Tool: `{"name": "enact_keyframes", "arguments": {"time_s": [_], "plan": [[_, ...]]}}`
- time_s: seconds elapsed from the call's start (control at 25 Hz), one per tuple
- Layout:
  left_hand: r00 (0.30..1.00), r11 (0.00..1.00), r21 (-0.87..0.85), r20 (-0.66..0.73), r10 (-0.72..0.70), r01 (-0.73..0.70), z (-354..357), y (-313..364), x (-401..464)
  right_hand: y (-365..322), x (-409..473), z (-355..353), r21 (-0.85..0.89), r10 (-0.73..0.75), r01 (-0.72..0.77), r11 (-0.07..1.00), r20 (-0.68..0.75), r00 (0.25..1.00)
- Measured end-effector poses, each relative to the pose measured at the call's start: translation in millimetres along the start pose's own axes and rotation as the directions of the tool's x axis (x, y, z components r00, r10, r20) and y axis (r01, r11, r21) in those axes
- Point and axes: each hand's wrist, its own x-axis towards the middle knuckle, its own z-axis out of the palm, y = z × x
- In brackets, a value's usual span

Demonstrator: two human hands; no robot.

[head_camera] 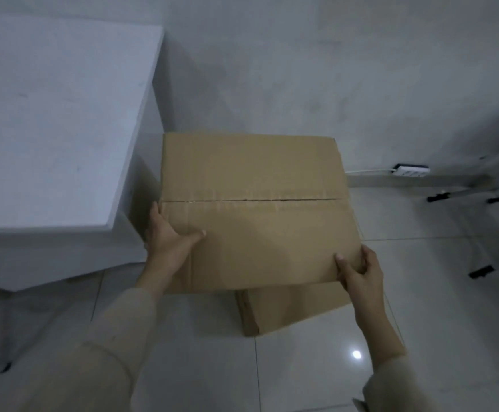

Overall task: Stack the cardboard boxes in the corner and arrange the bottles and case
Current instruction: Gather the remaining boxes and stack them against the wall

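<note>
A large brown cardboard box [254, 185] with its top flaps shut sits in the corner between the white table and the wall. It rests on a second cardboard box [289, 310], whose near right part sticks out below, turned at an angle. My left hand [169, 236] grips the top box's left edge, thumb on the top face. My right hand [358, 272] holds its near right corner. No bottles or case are in view.
A white table [52, 120] stands at the left, close against the boxes. The grey wall [331, 69] runs behind. A white power strip [411, 170] with a cable lies at the wall's foot on the right, near metal stand legs [465, 197]. The floor is glossy white tile [301, 376].
</note>
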Motion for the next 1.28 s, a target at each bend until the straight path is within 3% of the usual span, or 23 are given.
{"name": "enact_keyframes", "arguments": {"time_s": [0.2,0.4,0.56,0.68,0.76,0.88,1.0,1.12,1.28], "plan": [[0.994,0.997,0.003,0.073,0.077,-0.078,36.0,17.8,105.8,-29.2,102.0,55.7,-0.007,-0.049,0.049,0.999,0.006,0.999],[0.991,0.988,0.080,0.048,0.126,-0.129,68.8,12.0,183.3,-39.4,182.9,101.3,-0.023,-0.110,0.112,0.993,0.057,0.992],[0.986,0.961,0.227,-0.027,0.166,-0.156,85.0,19.6,179.6,-30.9,186.3,120.4,0.091,-0.107,0.114,0.989,-0.077,0.991],[0.970,0.961,0.206,-0.120,0.213,-0.185,85.2,13.6,143.0,-9.2,158.3,137.7,0.234,0.009,0.032,0.972,-0.172,0.985],[0.975,0.985,0.087,-0.154,0.162,-0.150,76.7,1.7,113.5,9.6,130.4,148.5,0.222,0.137,-0.112,0.969,-0.099,0.986],[0.987,0.994,0.030,-0.122,0.105,-0.102,53.7,-30.8,68.7,30.8,75.6,167.7,0.115,0.223,-0.245,0.963,0.176,0.959],[0.997,0.992,0.093,0.000,0.082,-0.082,23.6,-71.5,18.7,35.6,19.7,189.2,0.012,0.144,-0.160,0.987,0.374,0.916],[0.989,0.989,0.128,0.137,0.057,-0.075,-14.0,-112.4,-43.9,34.5,-45.4,203.6,-0.070,0.028,0.006,0.998,0.484,0.875],[0.997,0.996,0.087,0.079,-0.002,-0.005,-84.1,-170.1,-140.7,52.6,-149.2,209.9,-0.115,-0.095,0.191,0.975,0.559,0.824]]}}
